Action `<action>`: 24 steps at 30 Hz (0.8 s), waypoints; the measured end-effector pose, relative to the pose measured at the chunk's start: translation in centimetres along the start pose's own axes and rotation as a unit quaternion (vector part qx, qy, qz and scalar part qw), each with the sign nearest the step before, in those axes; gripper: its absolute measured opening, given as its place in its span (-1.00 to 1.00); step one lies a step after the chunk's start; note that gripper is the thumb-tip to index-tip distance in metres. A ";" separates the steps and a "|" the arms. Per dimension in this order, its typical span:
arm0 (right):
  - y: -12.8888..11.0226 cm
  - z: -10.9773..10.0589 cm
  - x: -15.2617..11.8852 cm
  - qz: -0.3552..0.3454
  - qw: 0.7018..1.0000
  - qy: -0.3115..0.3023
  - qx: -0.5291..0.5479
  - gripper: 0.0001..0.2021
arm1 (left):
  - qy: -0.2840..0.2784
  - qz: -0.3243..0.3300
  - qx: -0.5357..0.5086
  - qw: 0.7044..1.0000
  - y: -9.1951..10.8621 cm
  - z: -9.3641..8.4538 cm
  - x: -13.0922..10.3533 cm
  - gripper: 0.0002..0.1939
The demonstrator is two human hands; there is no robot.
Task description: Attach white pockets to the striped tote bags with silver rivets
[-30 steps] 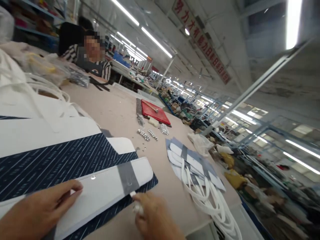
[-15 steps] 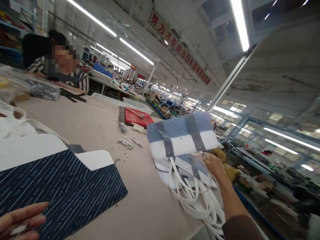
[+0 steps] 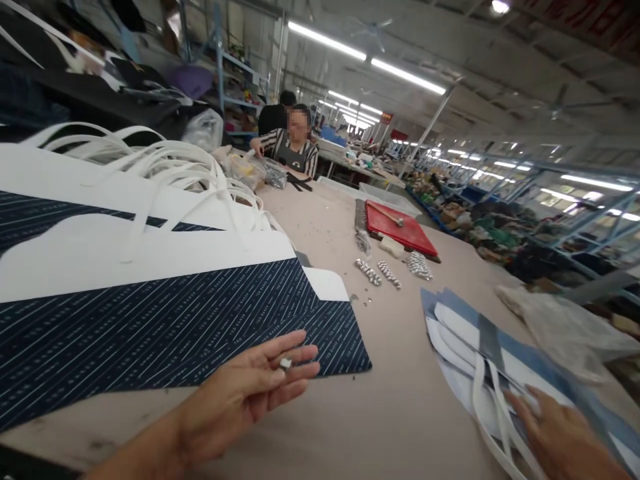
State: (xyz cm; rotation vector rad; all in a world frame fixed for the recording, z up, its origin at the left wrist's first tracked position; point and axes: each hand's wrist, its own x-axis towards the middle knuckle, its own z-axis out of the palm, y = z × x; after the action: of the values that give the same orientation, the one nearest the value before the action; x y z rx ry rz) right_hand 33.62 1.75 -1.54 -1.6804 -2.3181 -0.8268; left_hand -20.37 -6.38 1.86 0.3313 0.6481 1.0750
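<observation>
My left hand (image 3: pixel 255 387) is palm up with the fingers stretched out, holding a small silvery metal piece (image 3: pixel 285 364) between thumb and fingers. Behind it lies a dark blue striped panel (image 3: pixel 200 320) with white flaps, on a pile of similar pieces with white straps (image 3: pixel 175 173). At the lower right, my right hand (image 3: pixel 555 427), somewhat blurred, grips the edge of a blue-and-white panel (image 3: pixel 530 353) in a stack. A dark grey band (image 3: pixel 490 337) crosses that panel, and white straps (image 3: pixel 493 413) hang beside the fingers. Some fingertips are hidden.
A hammer (image 3: pixel 387 215) lies on a red board (image 3: pixel 400 230) at the table's far side. Near it are bundles of small metal parts (image 3: pixel 369 272) and a whitish block (image 3: pixel 391 247). A plastic bag (image 3: pixel 565 320) lies at right. A person (image 3: pixel 295 143) sits across the table (image 3: pixel 320 220).
The view has swung left. My right hand has lowered the blue-and-white panel towards the table. My left hand now shows fully, over the dark striped panel, with the metal piece in it.
</observation>
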 end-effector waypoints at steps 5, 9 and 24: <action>-9.6 2.2 3.3 -0.057 0.995 -0.068 -0.039 -0.65 | -0.012 -0.021 -0.089 0.996 0.5 -0.3 0.0 -0.46; -12.0 3.7 4.6 -0.027 0.995 -0.094 -0.005 -0.73 | -0.013 -0.032 -0.118 0.992 0.9 -1.0 -0.2 -0.41; -35.5 -12.2 12.1 -0.214 0.798 -0.070 0.559 -0.66 | 0.000 0.046 0.083 0.995 0.3 -4.0 -0.7 -0.32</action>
State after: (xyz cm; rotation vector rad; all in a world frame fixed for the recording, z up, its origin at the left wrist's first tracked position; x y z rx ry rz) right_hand -5.50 -2.20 1.92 -0.6949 -2.4295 0.6344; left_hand -23.35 -7.05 -0.81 0.5090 0.7311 1.1110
